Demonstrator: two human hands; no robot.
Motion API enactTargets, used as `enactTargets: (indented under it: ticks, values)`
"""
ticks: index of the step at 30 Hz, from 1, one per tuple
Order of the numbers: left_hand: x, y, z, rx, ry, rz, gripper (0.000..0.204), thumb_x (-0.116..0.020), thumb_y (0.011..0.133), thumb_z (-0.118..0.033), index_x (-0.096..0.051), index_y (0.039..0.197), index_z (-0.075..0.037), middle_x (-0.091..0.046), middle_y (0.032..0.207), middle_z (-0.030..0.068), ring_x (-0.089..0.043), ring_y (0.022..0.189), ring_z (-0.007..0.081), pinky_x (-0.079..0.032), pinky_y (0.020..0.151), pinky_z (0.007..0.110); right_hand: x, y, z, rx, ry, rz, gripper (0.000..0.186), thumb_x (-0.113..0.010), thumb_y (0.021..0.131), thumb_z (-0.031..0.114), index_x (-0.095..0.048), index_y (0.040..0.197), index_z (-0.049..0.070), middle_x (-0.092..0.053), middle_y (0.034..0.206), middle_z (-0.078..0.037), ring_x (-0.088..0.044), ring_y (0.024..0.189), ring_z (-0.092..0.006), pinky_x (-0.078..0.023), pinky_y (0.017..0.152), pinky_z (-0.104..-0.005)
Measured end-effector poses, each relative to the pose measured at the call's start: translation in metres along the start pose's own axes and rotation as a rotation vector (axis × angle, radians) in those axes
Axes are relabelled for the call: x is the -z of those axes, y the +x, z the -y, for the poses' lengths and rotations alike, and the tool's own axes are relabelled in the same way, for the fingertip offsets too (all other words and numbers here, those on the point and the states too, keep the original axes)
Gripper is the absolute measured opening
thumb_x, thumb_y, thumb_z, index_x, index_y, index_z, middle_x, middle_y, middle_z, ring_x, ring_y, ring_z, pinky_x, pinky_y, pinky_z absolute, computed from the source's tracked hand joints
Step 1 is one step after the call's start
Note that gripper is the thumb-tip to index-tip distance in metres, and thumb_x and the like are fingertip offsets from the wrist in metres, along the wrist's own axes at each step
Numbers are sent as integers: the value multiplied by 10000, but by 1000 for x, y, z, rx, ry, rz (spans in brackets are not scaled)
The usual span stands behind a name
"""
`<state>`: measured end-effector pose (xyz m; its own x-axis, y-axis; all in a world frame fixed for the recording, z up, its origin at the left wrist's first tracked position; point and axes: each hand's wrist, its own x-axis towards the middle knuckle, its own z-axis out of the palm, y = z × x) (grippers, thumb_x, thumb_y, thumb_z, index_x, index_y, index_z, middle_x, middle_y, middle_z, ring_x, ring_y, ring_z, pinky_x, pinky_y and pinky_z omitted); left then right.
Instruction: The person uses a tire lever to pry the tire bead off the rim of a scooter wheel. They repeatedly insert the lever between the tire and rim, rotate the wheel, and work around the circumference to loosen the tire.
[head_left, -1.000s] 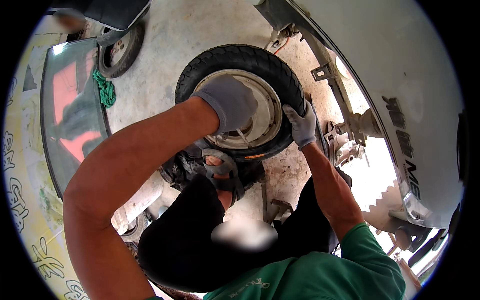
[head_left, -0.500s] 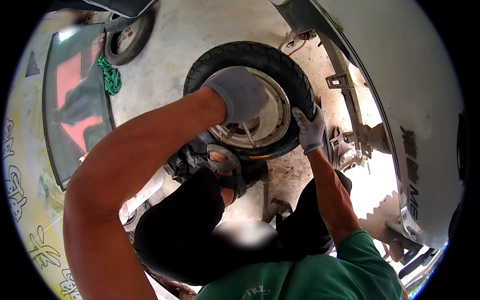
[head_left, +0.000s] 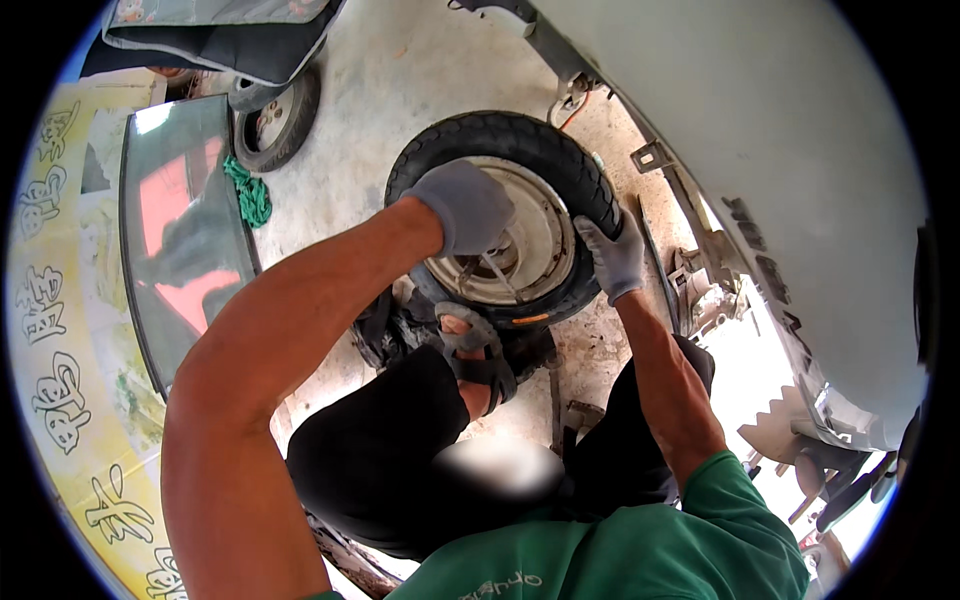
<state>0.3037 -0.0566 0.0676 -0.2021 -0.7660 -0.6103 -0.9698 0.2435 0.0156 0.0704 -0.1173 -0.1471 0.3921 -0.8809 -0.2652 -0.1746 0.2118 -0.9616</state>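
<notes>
A black tyre (head_left: pixel 505 128) on a pale metal rim (head_left: pixel 548 215) is in front of me, its wheel face turned up toward me. My left hand (head_left: pixel 465 205), in a grey glove, is closed in a fist over the left part of the rim. What it grips is hidden under the knuckles. Below the fist a bright thin metal rod (head_left: pixel 501 275) crosses the hub toward the rim's lower edge; I cannot tell whether it joins the hand. My right hand (head_left: pixel 615 250), also gloved, holds the tyre's right side, thumb on the sidewall and fingers around the tread.
My sandalled foot (head_left: pixel 470 345) is close against the tyre's near side. To the right are a large pale vehicle panel (head_left: pixel 780 130) and metal frame parts (head_left: pixel 700 285). On the left a glass pane (head_left: pixel 185 260), a green cloth (head_left: pixel 250 192) and another wheel (head_left: pixel 275 125) lie by a lettered yellow sheet (head_left: pixel 60 290).
My left fist has shifted left across the rim, baring more of its right part. My right hand keeps its hold on the tyre. The whole view has shifted slightly.
</notes>
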Motion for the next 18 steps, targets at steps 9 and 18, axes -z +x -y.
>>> enactTargets:
  ticks: [9,18]
  values:
    - [-10,7,-4,-25,32,-91,310,-644,930,-406,-779,848,-140,-739,777,110,-736,776,321,-562,713,455,9,1,-7,-17,-108,-20,495,-876,839,253,-664,1196,-16,-770,910,-123,-739,745,-168,-580,687,-322]
    - [2,0,-10,41,29,-57,363,-633,938,-448,-787,891,-123,-750,826,123,-732,831,344,-555,772,474,2,1,2,-102,-194,-6,747,-898,755,518,-670,1247,5,-760,1109,-202,-736,1065,-325,-551,929,-406]
